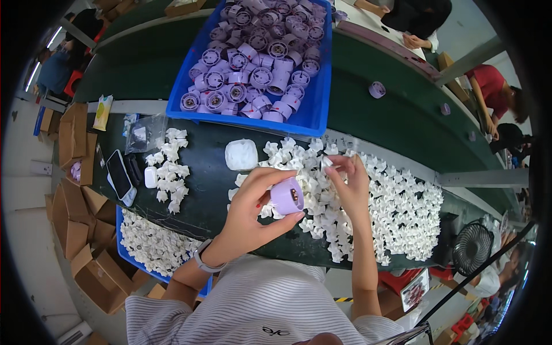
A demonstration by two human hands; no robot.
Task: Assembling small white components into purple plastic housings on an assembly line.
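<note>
My left hand (pixel 251 208) is wrapped round a lilac plastic cylinder (pixel 283 196), whose open end with small metal parts inside faces right. Just to its right, my right hand (pixel 352 183) pinches a small white plastic piece (pixel 328 163) between thumb and fingers, apart from the cylinder. Beneath and around the right hand spreads a wide layer of similar white star-shaped pieces (pixel 397 213) on the dark green table. A white rounded block (pixel 241 154) lies beyond my left hand.
A blue bin (pixel 315 123) heaped with lilac cylinders stands at the back. On the left lie a phone (pixel 119 175), a white case (pixel 150 177) and another group of white pieces (pixel 172 172). Cardboard boxes (pixel 75 218) and a blue tray (pixel 123 244) stand lower left; a black fan (pixel 472 248) stands right.
</note>
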